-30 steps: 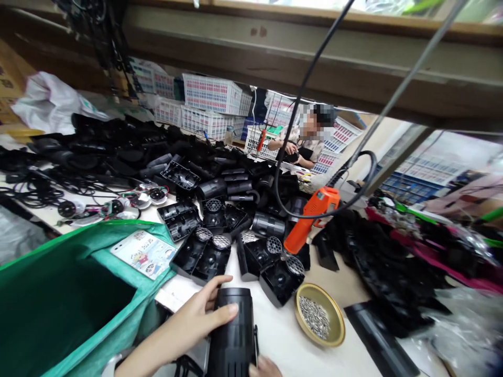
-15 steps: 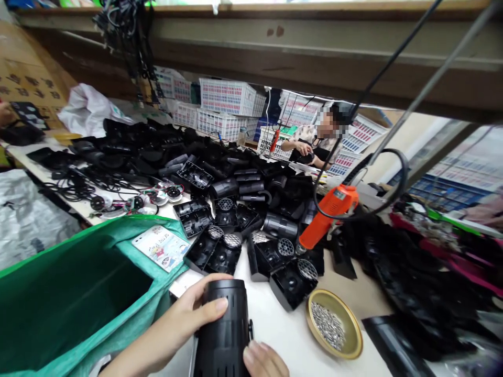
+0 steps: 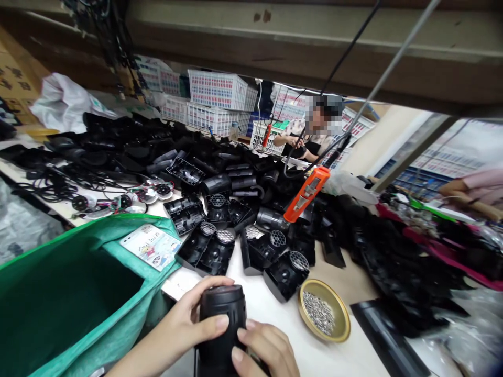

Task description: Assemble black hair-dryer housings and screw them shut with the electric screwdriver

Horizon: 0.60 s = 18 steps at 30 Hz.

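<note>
Currently, at the lower centre of the frame, the left hand (image 3: 192, 320) is gripping a black case (image 3: 218, 352), thumb lying across its near face and fingers curling around its left side and top. The right hand (image 3: 271, 345) is pressing bent fingertips against the right flank; whether it is also pinching a part there, cannot tell.

Judgement: handling is likely going best with the left hand bearing the hold, the right pushing evenly, and both keeping the case from rolling.

Orientation: the long axis is running roughly up and down the frame; the rounded end is pointing up-frame, away from the wearer, and the other end is passing out at the bottom edge.

Right of the hands, a gold bowl (image 3: 341, 310) is holding small metal screws (image 3: 317, 312). Beyond, near mid-frame, open black shells (image 3: 285, 277) are lying on the white table (image 3: 288, 320). Above them an orange screwdriver (image 3: 307, 195) is hanging tilted. Farther off, upper right of centre, a co-worker (image 3: 288, 128) is handling a dark object.
</note>
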{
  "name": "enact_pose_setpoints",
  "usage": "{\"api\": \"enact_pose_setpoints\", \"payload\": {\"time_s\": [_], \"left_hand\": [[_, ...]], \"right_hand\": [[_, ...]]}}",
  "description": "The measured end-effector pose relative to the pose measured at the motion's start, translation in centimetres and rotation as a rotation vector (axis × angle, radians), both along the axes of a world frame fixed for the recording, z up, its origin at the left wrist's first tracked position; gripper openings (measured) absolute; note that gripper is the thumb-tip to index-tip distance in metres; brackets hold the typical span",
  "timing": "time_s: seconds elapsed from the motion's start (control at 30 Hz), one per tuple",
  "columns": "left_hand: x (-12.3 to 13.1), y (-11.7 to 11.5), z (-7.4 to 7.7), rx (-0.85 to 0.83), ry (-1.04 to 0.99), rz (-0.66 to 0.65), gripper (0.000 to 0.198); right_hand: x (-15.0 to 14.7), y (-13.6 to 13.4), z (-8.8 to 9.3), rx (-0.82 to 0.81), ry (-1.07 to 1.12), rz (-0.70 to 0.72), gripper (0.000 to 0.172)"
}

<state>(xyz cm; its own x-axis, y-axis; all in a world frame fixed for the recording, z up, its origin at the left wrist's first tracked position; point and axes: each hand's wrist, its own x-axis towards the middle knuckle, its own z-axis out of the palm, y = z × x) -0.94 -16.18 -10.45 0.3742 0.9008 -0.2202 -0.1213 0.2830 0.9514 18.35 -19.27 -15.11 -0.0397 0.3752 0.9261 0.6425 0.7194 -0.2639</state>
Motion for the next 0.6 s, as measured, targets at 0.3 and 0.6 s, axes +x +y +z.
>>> {"api": "enact_pose_setpoints", "payload": {"time_s": [0.3,0.6], "left_hand": [[-4.8,-0.1,4.1,0.113,0.071,0.194,0.068],[-3.3,-0.3,4.2,-0.026,-0.020,0.556,0.059]], "right_hand": [[-0.9,0.6,-1.2,-0.024,0.159,-0.031,0.034],[-5.2,-0.1,0.9,-0.054,-0.003,0.071,0.037]]}}
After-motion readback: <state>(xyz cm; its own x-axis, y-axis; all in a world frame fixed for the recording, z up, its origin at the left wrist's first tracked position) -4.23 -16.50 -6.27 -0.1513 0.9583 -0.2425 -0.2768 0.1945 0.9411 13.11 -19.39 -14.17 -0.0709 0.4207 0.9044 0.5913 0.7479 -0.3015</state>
